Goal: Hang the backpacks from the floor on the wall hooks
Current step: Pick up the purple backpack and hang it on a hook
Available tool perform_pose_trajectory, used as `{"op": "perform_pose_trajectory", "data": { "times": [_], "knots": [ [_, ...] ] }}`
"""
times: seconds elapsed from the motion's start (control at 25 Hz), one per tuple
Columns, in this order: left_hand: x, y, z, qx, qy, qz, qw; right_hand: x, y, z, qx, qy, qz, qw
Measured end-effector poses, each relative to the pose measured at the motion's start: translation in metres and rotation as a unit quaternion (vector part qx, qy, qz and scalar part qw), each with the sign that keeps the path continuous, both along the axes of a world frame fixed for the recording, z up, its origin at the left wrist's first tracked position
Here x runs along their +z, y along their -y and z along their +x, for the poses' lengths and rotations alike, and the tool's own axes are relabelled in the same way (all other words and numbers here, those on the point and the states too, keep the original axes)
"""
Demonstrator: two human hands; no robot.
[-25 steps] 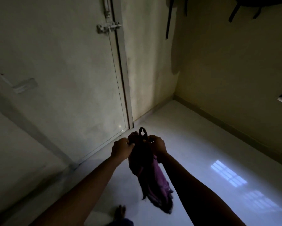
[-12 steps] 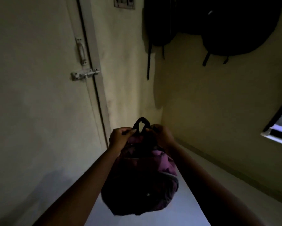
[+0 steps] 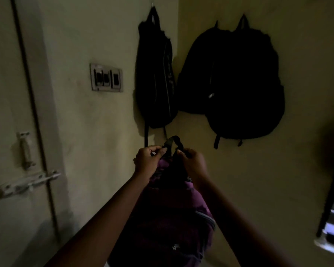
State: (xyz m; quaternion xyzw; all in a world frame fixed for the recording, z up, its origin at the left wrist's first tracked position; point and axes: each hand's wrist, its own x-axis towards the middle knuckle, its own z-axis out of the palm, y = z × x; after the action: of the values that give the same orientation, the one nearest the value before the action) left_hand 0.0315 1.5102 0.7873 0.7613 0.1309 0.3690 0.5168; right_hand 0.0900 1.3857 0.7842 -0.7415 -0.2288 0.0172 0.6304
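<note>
- Head view, dim room: purple backpack (image 3: 168, 214) hangs in the air below both hands, long axis roughly vertical, body close to the camera.
- Left hand (image 3: 146, 162) is closed, thumb and fingers pinching the left side of the top loop (image 3: 172, 144).
- Right hand (image 3: 193, 162) is closed the same way on the loop's right side; the loop stands up open between the 2 hands.
- 2 wall areas ahead hold dark bags: slim black backpack (image 3: 155, 78) on the left wall, wide black backpack (image 3: 239, 83) on the right wall.
- Hook (image 3: 152, 5) above the slim bag is just visible; no free hook can be made out.
- Key relation: hooks sit high above the loop, so the carry is upward and forward; both hands equally near.
</note>
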Motion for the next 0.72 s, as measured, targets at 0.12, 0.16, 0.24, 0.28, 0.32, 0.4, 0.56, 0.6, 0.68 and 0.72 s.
{"op": "perform_pose_trajectory", "data": {
  "times": [0.12, 0.16, 0.24, 0.28, 0.32, 0.4, 0.56, 0.6, 0.68, 0.72],
  "knots": [
    [0.062, 0.013, 0.072, -0.013, 0.05, -0.006, 0.999, 0.062, 0.01, 0.068, -0.004, 0.062, 0.047, 0.997],
    [0.083, 0.018, 0.095, -0.018, 0.068, -0.009, 0.998, 0.082, 0.015, 0.089, 0.003, 0.08, 0.063, 0.995],
    [0.118, 0.026, 0.135, -0.012, 0.108, -0.01, 0.994, 0.119, 0.022, 0.126, 0.015, 0.114, 0.09, 0.989],
    [0.132, 0.028, 0.154, -0.004, 0.124, -0.01, 0.992, 0.133, 0.025, 0.141, 0.005, 0.132, 0.093, 0.987],
    [0.145, 0.03, 0.175, -0.002, 0.139, -0.008, 0.99, 0.147, 0.027, 0.158, -0.01, 0.154, 0.096, 0.983],
    [0.173, 0.036, 0.216, 0.006, 0.16, -0.002, 0.987, 0.177, 0.031, 0.193, -0.053, 0.192, 0.093, 0.976],
    [0.233, 0.055, 0.284, -0.045, 0.233, 0.022, 0.971, 0.243, 0.043, 0.264, -0.111, 0.229, 0.101, 0.962],
    [0.248, 0.058, 0.302, -0.064, 0.243, 0.026, 0.967, 0.257, 0.048, 0.28, -0.123, 0.235, 0.103, 0.959],
    [0.279, 0.062, 0.34, -0.108, 0.265, 0.03, 0.958, 0.287, 0.057, 0.309, -0.151, 0.257, 0.108, 0.948],
    [0.295, 0.065, 0.358, -0.122, 0.274, 0.035, 0.953, 0.303, 0.062, 0.325, -0.173, 0.271, 0.109, 0.94]
  ]
}}
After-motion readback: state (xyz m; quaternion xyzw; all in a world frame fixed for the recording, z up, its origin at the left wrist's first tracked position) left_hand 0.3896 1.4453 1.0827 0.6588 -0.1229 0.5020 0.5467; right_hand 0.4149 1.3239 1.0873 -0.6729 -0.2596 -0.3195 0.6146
